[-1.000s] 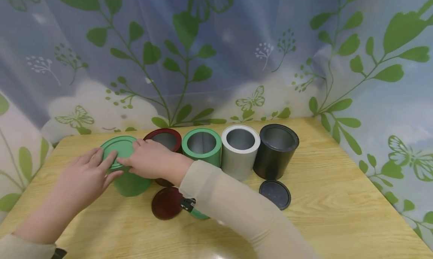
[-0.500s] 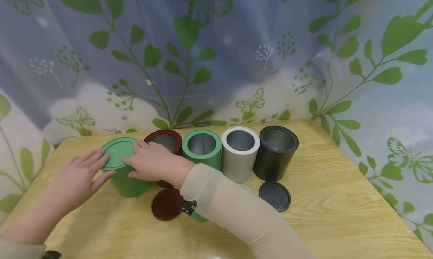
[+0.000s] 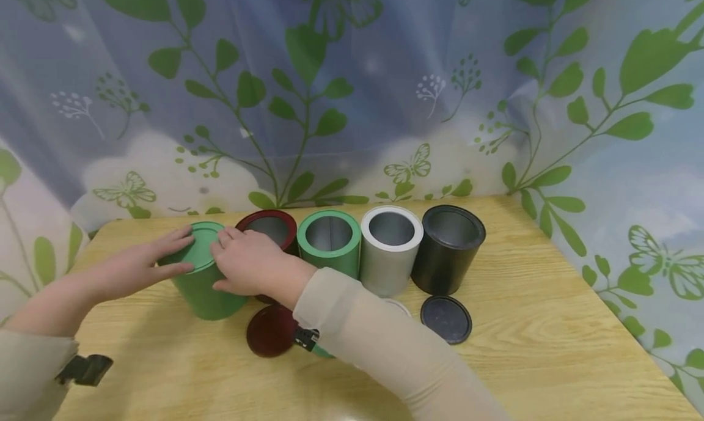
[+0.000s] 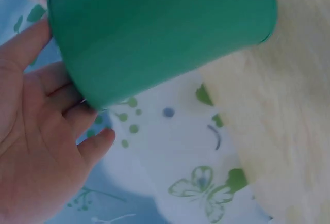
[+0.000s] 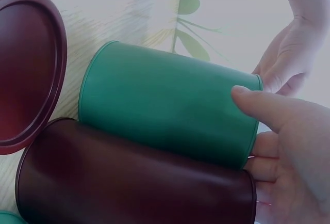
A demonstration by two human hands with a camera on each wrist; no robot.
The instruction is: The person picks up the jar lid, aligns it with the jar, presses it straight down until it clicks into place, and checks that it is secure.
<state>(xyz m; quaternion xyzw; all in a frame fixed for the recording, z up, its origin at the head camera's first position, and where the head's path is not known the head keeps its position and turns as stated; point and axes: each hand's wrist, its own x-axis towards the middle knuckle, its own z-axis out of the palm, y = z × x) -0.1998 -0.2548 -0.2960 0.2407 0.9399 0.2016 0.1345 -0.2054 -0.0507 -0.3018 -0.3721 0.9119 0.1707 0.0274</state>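
Note:
At the left of the row stands a green can (image 3: 211, 302) with a green lid (image 3: 202, 245) on top. My left hand (image 3: 140, 265) reaches in from the left, its fingers fairly straight along the lid's rim. In the left wrist view that hand (image 4: 46, 131) touches the can's top end, the little finger off it. My right hand (image 3: 247, 259) grips the right side of the rim. The right wrist view shows its thumb (image 5: 258, 102) against the can's side and its other fingers at the top end. A dark red can (image 5: 134, 182) stands right beside the green one.
The row continues with an open green can (image 3: 330, 259), a white can (image 3: 389, 271) and a black can (image 3: 447, 265). In front lie a dark red lid (image 3: 271, 332), a black lid (image 3: 447, 320) and a white lid (image 3: 400, 307) partly hidden by my right sleeve (image 3: 379, 335).
My left hand has turned, its forearm now coming from further left, and its fingers have shifted from the lid's top to the left rim. The right fingers have drawn back toward the right rim.

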